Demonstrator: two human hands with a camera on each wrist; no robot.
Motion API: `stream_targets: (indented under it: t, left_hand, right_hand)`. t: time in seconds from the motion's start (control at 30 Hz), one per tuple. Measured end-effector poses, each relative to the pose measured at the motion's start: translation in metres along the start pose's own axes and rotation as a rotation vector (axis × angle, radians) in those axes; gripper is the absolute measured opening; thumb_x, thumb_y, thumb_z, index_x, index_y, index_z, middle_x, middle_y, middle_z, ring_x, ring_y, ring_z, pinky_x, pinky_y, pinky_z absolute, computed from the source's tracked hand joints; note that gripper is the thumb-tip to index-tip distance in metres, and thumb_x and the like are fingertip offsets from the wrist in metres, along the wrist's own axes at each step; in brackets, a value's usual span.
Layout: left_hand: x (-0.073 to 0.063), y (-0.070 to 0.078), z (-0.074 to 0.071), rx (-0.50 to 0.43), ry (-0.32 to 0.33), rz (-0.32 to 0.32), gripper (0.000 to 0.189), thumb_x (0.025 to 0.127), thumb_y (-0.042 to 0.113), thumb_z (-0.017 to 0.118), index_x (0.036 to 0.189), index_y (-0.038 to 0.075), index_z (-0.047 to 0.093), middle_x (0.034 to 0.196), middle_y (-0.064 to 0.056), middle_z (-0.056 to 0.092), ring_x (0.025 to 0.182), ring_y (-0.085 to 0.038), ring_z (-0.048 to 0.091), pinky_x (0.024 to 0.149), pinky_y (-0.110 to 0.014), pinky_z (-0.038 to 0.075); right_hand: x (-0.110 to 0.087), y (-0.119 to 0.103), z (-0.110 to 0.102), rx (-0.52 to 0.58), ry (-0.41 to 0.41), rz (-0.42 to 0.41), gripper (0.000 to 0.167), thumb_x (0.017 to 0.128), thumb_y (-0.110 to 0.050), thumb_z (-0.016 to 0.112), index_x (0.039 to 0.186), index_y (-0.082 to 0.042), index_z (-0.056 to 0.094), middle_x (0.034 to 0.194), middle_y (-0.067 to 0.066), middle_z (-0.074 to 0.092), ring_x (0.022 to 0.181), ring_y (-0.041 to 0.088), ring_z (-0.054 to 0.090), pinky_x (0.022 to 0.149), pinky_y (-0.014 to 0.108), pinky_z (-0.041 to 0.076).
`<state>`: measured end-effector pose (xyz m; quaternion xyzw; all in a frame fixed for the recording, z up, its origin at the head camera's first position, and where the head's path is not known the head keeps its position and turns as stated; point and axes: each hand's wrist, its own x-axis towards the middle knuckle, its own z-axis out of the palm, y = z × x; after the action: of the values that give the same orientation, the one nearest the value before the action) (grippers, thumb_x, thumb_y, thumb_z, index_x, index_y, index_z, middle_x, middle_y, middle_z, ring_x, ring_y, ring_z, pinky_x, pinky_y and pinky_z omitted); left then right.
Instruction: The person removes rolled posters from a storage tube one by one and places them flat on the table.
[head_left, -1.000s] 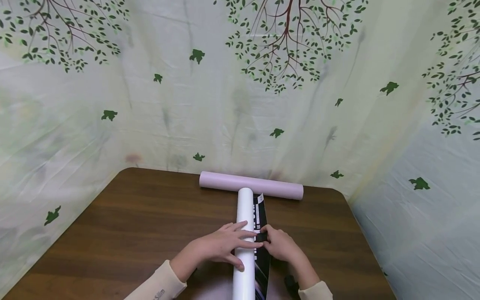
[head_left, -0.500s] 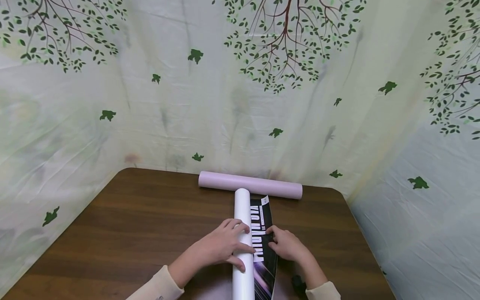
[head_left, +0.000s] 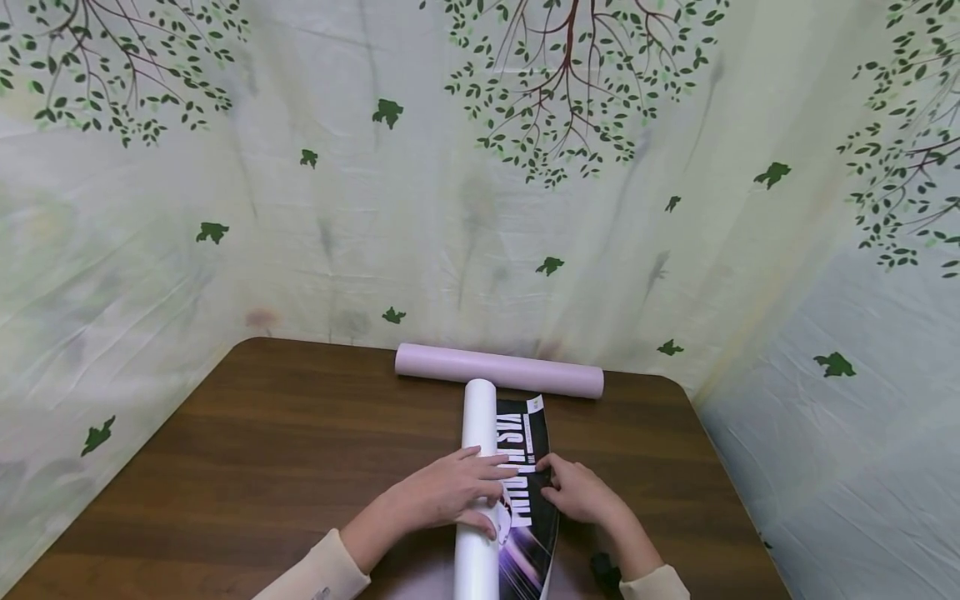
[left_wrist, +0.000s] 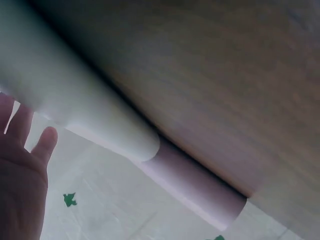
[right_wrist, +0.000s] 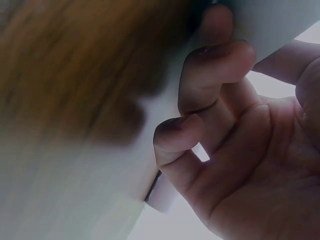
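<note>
A poster (head_left: 525, 546), partly rolled up with its white back outward, lies lengthwise in front of me in the head view. Its unrolled strip shows black with white lettering and purple streaks. My left hand (head_left: 453, 493) rests across the white roll (head_left: 478, 433), fingers spread over the top. In the left wrist view, the fingers of that left hand (left_wrist: 22, 175) look extended beside the roll (left_wrist: 90, 95). To the right, my right hand (head_left: 583, 496) pinches the poster's free edge between thumb and index finger. The other fingers of the right hand (right_wrist: 235, 135) are curled in the right wrist view.
A pale pink roll (head_left: 495, 369) lies crosswise at the back of the brown wooden table (head_left: 300, 450), just beyond the poster's far end. Behind the table hang curtains (head_left: 450, 208) printed with branches and leaves.
More of the poster's printed side shows now. The white roll and my left hand have shifted slightly left, while my right hand has moved right with the free edge.
</note>
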<state>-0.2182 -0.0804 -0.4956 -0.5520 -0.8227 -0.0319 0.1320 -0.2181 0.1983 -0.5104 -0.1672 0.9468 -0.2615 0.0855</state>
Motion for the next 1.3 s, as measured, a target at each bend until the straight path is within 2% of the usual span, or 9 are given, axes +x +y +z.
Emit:
stream_targets:
  t: [0.1,0.23,0.4,0.53,0.67,0.83,1.0,1.13,1.3]
  left_hand:
    - [-0.001,0.001,0.000,-0.049,-0.014,-0.011,0.044,0.088,0.065,0.067,0.098,0.023,0.063,0.141,0.007,0.071,0.143,-0.020,0.059,0.115,-0.051,0.049]
    - [-0.002,-0.001,0.000,-0.060,0.029,0.011,0.049,0.081,0.067,0.072,0.099,0.023,0.061,0.125,0.009,0.076,0.133,-0.018,0.066,0.111,-0.051,0.052]
    - [-0.003,-0.003,-0.002,0.044,0.095,0.062,0.060,0.078,0.073,0.070,0.121,0.031,0.074,0.112,0.009,0.071,0.111,-0.013,0.065,0.104,-0.035,0.051]
    - [-0.004,-0.002,-0.003,0.122,0.074,0.051,0.066,0.082,0.076,0.063,0.136,0.040,0.071,0.107,0.008,0.065,0.103,-0.013,0.059,0.099,-0.033,0.049]
    - [-0.007,0.000,-0.001,0.168,0.043,0.024,0.063,0.086,0.078,0.061,0.138,0.045,0.069,0.109,0.006,0.064,0.106,-0.015,0.057,0.102,-0.038,0.049]
    - [-0.012,-0.002,0.002,0.200,0.084,0.027,0.051,0.086,0.077,0.065,0.124,0.046,0.078,0.109,0.005,0.065,0.106,-0.017,0.056,0.103,-0.042,0.049]
    - [-0.016,-0.005,0.002,0.162,0.127,0.032,0.041,0.085,0.075,0.068,0.108,0.044,0.083,0.111,0.002,0.065,0.107,-0.019,0.055,0.105,-0.044,0.048]
    - [-0.019,-0.008,0.001,0.110,0.119,0.010,0.042,0.085,0.074,0.070,0.105,0.039,0.083,0.123,0.000,0.068,0.118,-0.021,0.059,0.110,-0.047,0.048]
    - [-0.023,-0.008,-0.001,0.069,0.067,-0.014,0.052,0.086,0.074,0.068,0.112,0.030,0.078,0.148,-0.001,0.064,0.139,-0.026,0.059,0.115,-0.051,0.048]
  right_hand:
    - [-0.002,0.001,-0.001,0.013,-0.004,0.004,0.029,0.095,-0.012,0.074,0.122,-0.010,0.064,0.099,0.015,0.076,0.095,0.029,0.071,0.086,0.054,0.055]
    - [-0.005,0.003,-0.004,0.036,-0.005,0.023,0.030,0.096,-0.012,0.074,0.123,-0.010,0.064,0.100,0.016,0.076,0.095,0.029,0.071,0.087,0.054,0.055]
    - [-0.009,0.007,-0.007,0.044,-0.010,0.022,0.030,0.096,-0.011,0.074,0.124,-0.010,0.064,0.096,0.013,0.075,0.090,0.025,0.068,0.084,0.050,0.054]
    - [-0.012,0.010,-0.009,0.060,-0.019,0.023,0.030,0.096,-0.011,0.073,0.125,-0.009,0.064,0.091,0.010,0.073,0.084,0.021,0.064,0.079,0.046,0.052]
    - [-0.015,0.013,-0.011,0.078,-0.021,0.025,0.030,0.097,-0.011,0.073,0.125,-0.009,0.064,0.089,0.009,0.074,0.082,0.020,0.064,0.078,0.042,0.051]
    - [-0.021,0.019,-0.015,0.108,-0.027,0.024,0.030,0.097,-0.009,0.071,0.126,-0.007,0.063,0.080,0.005,0.070,0.075,0.018,0.060,0.072,0.035,0.047]
    - [-0.026,0.025,-0.019,0.135,-0.021,0.054,0.030,0.097,-0.009,0.071,0.126,-0.007,0.063,0.096,0.016,0.079,0.087,0.019,0.070,0.079,0.039,0.053]
    - [-0.030,0.032,-0.021,0.142,-0.018,0.057,0.031,0.097,-0.008,0.071,0.127,-0.006,0.062,0.099,0.018,0.080,0.090,0.021,0.072,0.080,0.040,0.054]
    - [-0.036,0.040,-0.024,0.168,-0.028,0.064,0.031,0.098,-0.008,0.070,0.128,-0.005,0.061,0.097,0.017,0.079,0.084,0.018,0.069,0.075,0.035,0.052]
